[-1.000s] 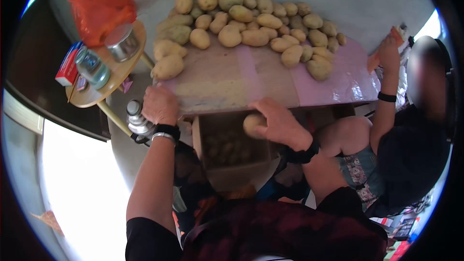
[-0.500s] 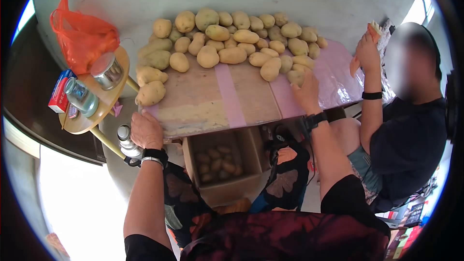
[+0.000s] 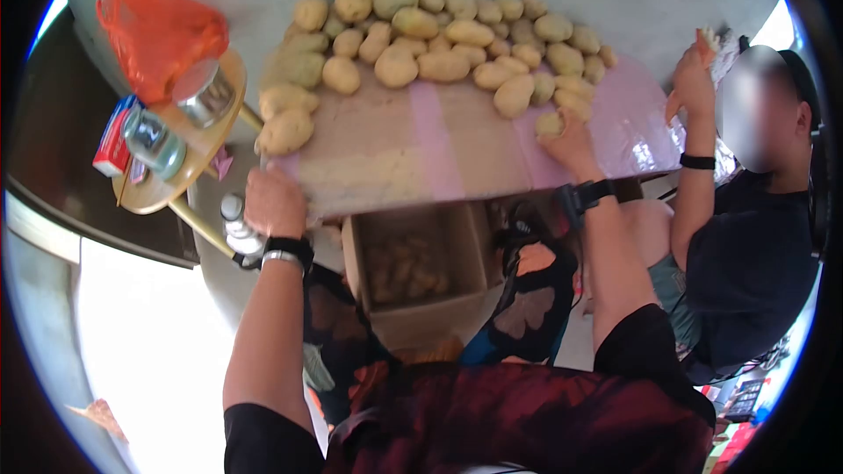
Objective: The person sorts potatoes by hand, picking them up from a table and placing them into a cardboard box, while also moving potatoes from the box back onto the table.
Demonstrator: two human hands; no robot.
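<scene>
A heap of yellow-brown potatoes [image 3: 417,68] lies along the back of a table [image 3: 360,136] covered with cardboard and pink tape. My right hand [image 3: 572,146] is at the front right of the heap, its fingers closed round a potato [image 3: 550,125]. At the table's front left corner, my left hand [image 3: 276,204] is closed beside the edge, below a large potato [image 3: 286,132]. Its fingertips are hidden, so anything inside it does not show.
Below the table's front edge stands a cardboard box [image 3: 479,254] with several potatoes inside. On the left, a small round table [image 3: 204,154] bears a red plastic bag [image 3: 162,31], a metal canister [image 3: 204,92] and a glass jar [image 3: 156,142]. A person [image 3: 746,237] sits at right, one hand raised.
The view has tilted, so the table and potatoes appear higher in the picture. My right hand has drawn its potato slightly towards me. The left hand stays by the table corner.
</scene>
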